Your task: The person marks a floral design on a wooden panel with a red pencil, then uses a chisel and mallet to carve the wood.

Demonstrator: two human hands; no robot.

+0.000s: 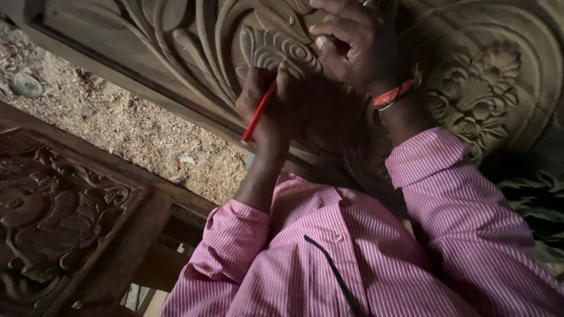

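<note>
My left hand (pixel 267 111) is closed around a red pencil (pixel 257 114), and its tip rests against a large carved wooden panel (pixel 194 41) with leaf and scroll patterns. My right hand (pixel 352 41) sits higher on the same panel with its fingers curled tight. A small grey tool tip (pixel 368 3) shows above those fingers at the top edge; the rest of the tool is hidden. A red thread band (pixel 396 93) circles the right wrist. Both arms wear pink striped sleeves (pixel 458 205).
A carved flower (pixel 476 100) stands out on the panel to the right of my hands. Sawdust and wood chips (pixel 117 123) cover the ground at left, with a small round disc (pixel 26 85) lying in them. Another dark carved panel (pixel 53 217) lies at lower left.
</note>
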